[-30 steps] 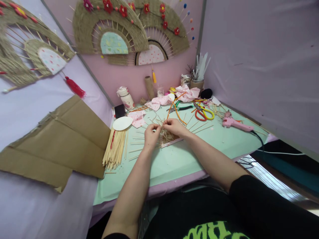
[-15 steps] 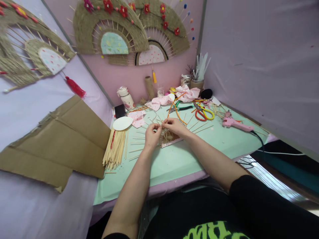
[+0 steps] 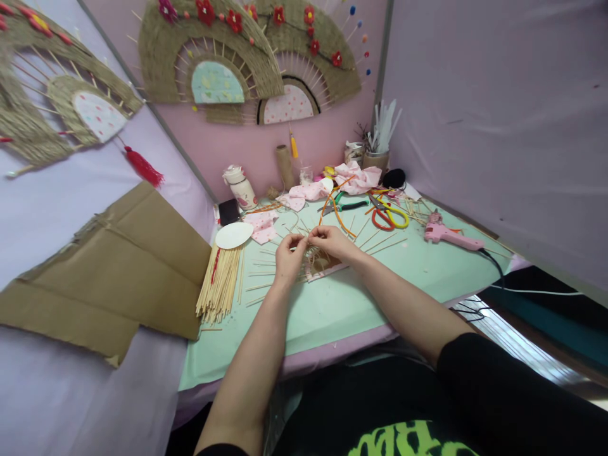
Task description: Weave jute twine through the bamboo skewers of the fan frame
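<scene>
My left hand [image 3: 289,258] and my right hand [image 3: 333,244] meet fingertip to fingertip over a fan frame on the table. Thin wooden sticks [image 3: 261,274] spread outward from the frame to both sides. Both hands are closed in a pinch on pale twine, whose loose strands [image 3: 315,256] hang tangled below the fingers. The exact spot they grip is too small to see clearly. Beneath the twine lies the frame's brown base [image 3: 327,265], with a pale strip along its near edge. My hands cover the middle of the frame.
Left of the frame are a bundle of sticks [image 3: 219,288], a white oval disc [image 3: 234,235] and a cardboard sheet [image 3: 114,272]. Beyond it lie pliers [image 3: 351,206], scissors [image 3: 392,216] and pink cloth [image 3: 356,178]. A corded pink glue gun [image 3: 451,237] rests at right.
Both hands stay almost in place, still pinched together. The loose twine under them has shifted slightly, showing more of the brown base.
</scene>
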Motion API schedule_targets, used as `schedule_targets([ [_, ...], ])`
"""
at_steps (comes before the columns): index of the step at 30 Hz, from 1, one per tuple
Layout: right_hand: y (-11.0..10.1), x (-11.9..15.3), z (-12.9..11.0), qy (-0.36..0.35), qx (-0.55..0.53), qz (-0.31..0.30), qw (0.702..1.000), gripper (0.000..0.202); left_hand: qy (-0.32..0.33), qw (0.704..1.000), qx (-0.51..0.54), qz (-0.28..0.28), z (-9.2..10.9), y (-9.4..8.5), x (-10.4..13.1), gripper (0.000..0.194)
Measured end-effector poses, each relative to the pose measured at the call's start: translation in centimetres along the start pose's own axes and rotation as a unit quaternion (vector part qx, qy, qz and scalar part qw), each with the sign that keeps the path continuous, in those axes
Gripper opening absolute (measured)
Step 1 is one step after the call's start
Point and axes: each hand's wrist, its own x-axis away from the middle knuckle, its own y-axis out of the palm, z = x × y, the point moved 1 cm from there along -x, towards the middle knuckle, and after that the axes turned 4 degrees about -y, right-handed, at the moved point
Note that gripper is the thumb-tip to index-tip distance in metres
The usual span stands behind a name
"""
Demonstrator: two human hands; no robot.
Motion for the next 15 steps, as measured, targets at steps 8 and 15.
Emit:
schedule_targets([
  [8, -0.4, -0.4, 1.1, 0.062, 0.048, 0.069, 0.995, 0.016, -0.094, 0.990, 0.108, 0.009, -0.5, 0.0, -0.2, 0.013],
  [15, -1.0, -0.8, 1.1, 0.054, 0.009, 0.061, 0.997, 0.025, -0.097, 0.987, 0.130, 0.009, -0.1, 0.0, -0.1, 0.004],
])
